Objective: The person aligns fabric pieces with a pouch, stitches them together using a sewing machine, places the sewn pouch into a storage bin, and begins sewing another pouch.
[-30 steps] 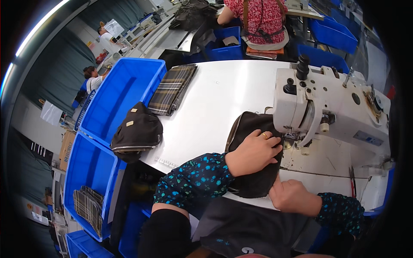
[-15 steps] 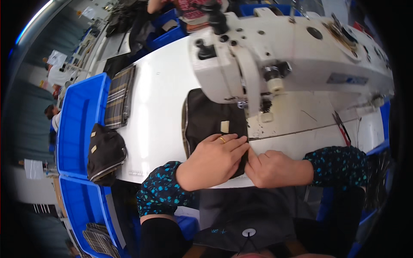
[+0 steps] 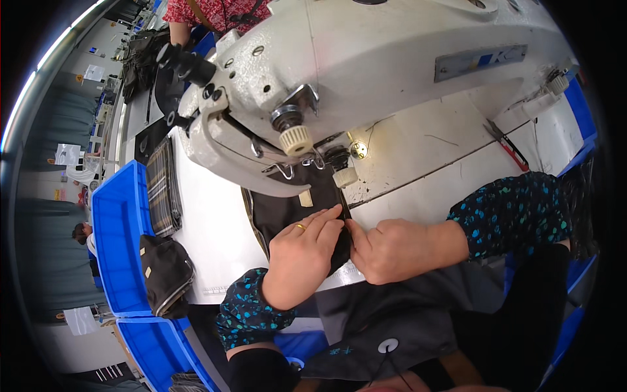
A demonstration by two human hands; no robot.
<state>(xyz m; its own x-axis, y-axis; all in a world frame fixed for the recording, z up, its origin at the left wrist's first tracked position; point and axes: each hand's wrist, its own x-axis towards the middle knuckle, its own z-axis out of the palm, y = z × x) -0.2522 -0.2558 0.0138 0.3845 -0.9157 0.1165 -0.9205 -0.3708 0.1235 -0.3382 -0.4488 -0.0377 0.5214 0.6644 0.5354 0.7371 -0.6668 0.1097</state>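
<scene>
A dark brown fabric pouch (image 3: 281,212) with a zip down its left edge and a small beige tab lies on the white table, its far part hidden under the sewing machine's head (image 3: 261,98). My left hand (image 3: 304,251), a ring on one finger, rests on the pouch with its fingers laid out toward the right edge. Beside it my right hand (image 3: 385,251) is closed, thumb and forefinger pinching that right edge. Both hands are just short of the presser foot area, which the machine's parts mostly hide.
Red-handled snips (image 3: 509,147) and loose threads lie right of the machine. At left are a blue bin (image 3: 121,235), folded plaid fabric (image 3: 163,186) and another dark pouch (image 3: 164,274). A second blue bin (image 3: 157,349) stands nearer. Across the table is a person in red (image 3: 222,13).
The view has shifted and tilted, so the machine looks larger and hides more of the pouch. Both hands stay at the pouch's right edge; the left one's fingers are bent a little more.
</scene>
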